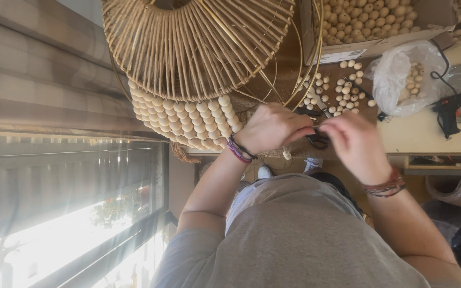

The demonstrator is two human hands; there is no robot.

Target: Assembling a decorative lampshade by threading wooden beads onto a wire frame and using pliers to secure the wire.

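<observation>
Both hands meet above the counter (pixel 428 133) edge: left hand (pixel 273 128) and right hand (pixel 356 144) curl fingers together, clenched on black scissors (pixel 317 140), near loose wooden beads (pixel 342 90).

A home craft workspace: loose wooden beads (pixel 342 90), a glue gun (pixel 449 109), a rattan lampshade (pixel 198 42), a window.

Two hands, one glue gun (pixel 449 111), one plastic bag (pixel 401 74), perhaps thirty loose beads (pixel 343 90).

left hand (pixel 271 127): fingers curled, knuckles up | right hand (pixel 354 143): fingers pinched, close beside left | both forearms extended
</observation>
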